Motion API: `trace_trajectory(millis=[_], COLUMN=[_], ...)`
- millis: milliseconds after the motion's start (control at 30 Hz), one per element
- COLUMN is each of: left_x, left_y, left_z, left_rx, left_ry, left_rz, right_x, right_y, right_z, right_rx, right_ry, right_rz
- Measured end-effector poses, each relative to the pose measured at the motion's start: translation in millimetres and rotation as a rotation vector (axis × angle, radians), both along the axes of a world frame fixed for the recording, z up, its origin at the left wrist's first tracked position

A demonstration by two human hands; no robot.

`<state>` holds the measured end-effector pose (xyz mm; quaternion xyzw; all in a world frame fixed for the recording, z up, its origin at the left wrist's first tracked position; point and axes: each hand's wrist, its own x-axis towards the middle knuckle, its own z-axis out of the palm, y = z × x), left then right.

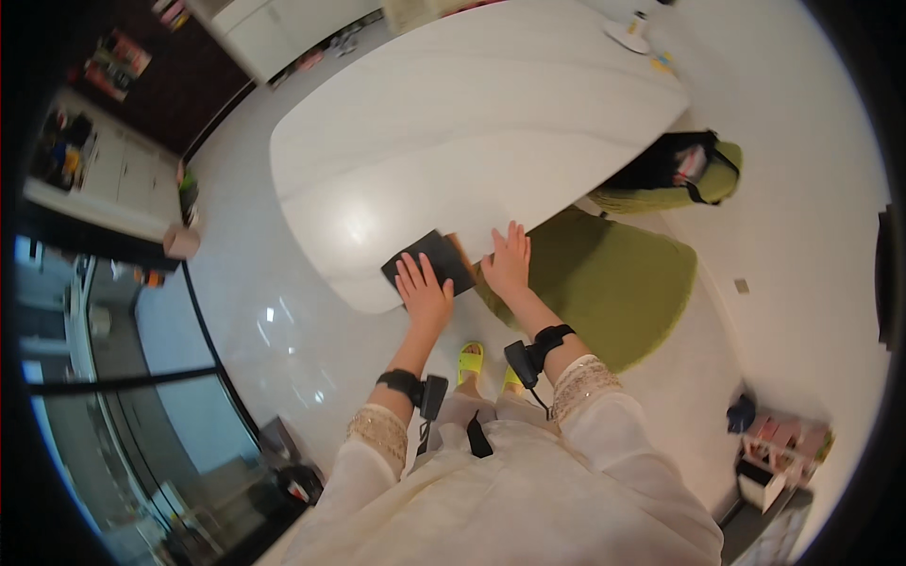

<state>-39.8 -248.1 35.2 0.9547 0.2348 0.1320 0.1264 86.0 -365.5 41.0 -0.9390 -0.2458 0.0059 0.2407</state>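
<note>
My hands were apart, fingers extended: the left hand [425, 291] lay on a flat dark pad [432, 249] at the table's [415, 141] near edge; the right hand [510, 262] was just beside, contact unclear. A green seat [623, 283] stood by the right edge, a black bag [665, 162] beyond.

the left hand [427, 300] hides part of the flat black object [438, 247] (its exact kind is unclear).

Open way over white tabletop [453, 113] beyond dark flat item [450, 259]; green chair [623, 283] obstructs right.
</note>
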Motion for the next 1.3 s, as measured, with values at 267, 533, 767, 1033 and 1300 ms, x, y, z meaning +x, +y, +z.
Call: trace_trajectory(millis=[267, 533, 767, 1033, 1300], left_x=[30, 32, 27, -18, -59], left_y=[-164, -267, -282, -413, -547], left_z=[23, 26, 28, 39, 46], left_rx=[-0.564, -0.563, -0.49, -0.536, -0.575], left_ry=[0.341, 0.428, 0.266, 0.39, 0.708], left_rz=[-0.976, -0.893, -0.941, -1.098, -1.598], right_x=[26, -7, -12, -78, -197], right_y=[-189, -308, -321, -450, -621], right_z=[71, 19, 36, 35, 36], right_rx=[-0.414, 0.199, 0.356, 0.347, 0.099], right_ry=[-0.206, 0.527, 0.528, 0.47, 0.436], right_rz=[-0.585, -0.853, -0.78, -0.916, -1.118])
